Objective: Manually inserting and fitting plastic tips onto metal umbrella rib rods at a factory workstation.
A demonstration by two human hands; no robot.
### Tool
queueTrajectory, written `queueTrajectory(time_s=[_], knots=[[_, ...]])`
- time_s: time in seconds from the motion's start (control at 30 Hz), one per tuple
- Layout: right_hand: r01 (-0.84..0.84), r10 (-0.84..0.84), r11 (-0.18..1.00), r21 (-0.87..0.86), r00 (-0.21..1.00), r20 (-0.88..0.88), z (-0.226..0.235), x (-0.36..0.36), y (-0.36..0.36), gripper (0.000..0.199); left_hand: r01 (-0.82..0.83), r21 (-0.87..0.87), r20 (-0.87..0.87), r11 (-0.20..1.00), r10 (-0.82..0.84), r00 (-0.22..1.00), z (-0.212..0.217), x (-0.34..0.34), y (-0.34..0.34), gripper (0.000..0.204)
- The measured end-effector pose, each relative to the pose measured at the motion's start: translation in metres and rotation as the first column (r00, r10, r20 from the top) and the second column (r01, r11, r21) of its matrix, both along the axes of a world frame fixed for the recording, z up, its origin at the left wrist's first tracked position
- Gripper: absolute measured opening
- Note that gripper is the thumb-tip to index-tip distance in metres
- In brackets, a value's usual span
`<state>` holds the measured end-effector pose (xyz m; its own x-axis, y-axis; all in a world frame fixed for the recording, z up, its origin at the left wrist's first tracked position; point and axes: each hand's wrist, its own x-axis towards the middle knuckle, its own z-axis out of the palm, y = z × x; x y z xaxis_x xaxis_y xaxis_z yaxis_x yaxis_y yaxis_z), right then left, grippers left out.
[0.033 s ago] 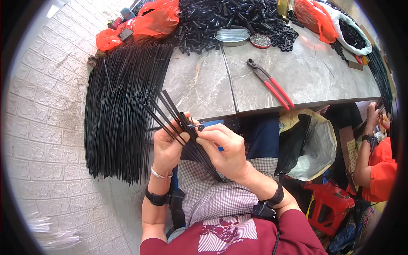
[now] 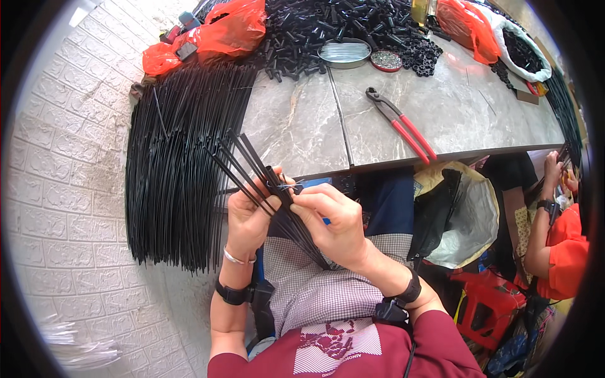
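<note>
My left hand [image 2: 247, 211] is closed around a bundle of thin black rods [image 2: 236, 173], gathered about a thicker black tube [image 2: 272, 177]. The rods fan out at the upper left, and their lower ends slant down to my lap. Fine pale wire [image 2: 287, 186] sticks out where the rods meet. My right hand [image 2: 331, 217] is pinched beside that spot, its thumb close against the bundle; a small dark piece [image 2: 298, 188] shows at its fingertips. What exactly the right fingers grip is hidden.
A thick sheaf of black rods [image 2: 183, 170] hangs over the table's left side. Black tubes [image 2: 334, 22] are heaped at the back, near a tin of metal pins [image 2: 344, 53]. Red-handled cutters [image 2: 401, 125] lie on the grey table [image 2: 441, 94]. A co-worker's arm [image 2: 541, 233] is at right.
</note>
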<state>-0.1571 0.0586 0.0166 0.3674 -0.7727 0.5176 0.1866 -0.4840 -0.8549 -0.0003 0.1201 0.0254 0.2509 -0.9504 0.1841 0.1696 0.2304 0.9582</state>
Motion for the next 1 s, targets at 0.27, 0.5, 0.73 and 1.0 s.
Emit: queueTrajectory(time_s=[0.27,0.5,0.73,1.0], knots=[[-0.079,0.080,0.994,0.072,0.997,-0.011,-0.0008,0.0024,-0.0010,0.014,0.034,-0.039,-0.100,0.999,-0.038,0.994,-0.0069,0.0042,0.0012,0.038],[-0.128,0.127,0.987,0.101,0.992,0.008,0.0004,0.0018,-0.0003,0.011,0.040,-0.068,-0.103,0.997,-0.047,0.994,-0.0078,0.0053,0.0028,0.037],[-0.115,0.116,0.988,0.104,0.993,0.003,-0.0016,-0.0005,-0.0025,0.012,0.052,-0.083,-0.100,0.995,-0.060,0.993,-0.0088,0.0020,0.0001,0.039],[-0.117,0.116,0.990,0.078,0.993,0.006,-0.0005,-0.0010,-0.0053,0.012,0.026,-0.052,-0.033,0.998,-0.028,0.999,-0.0053,0.0000,0.0004,0.040]])
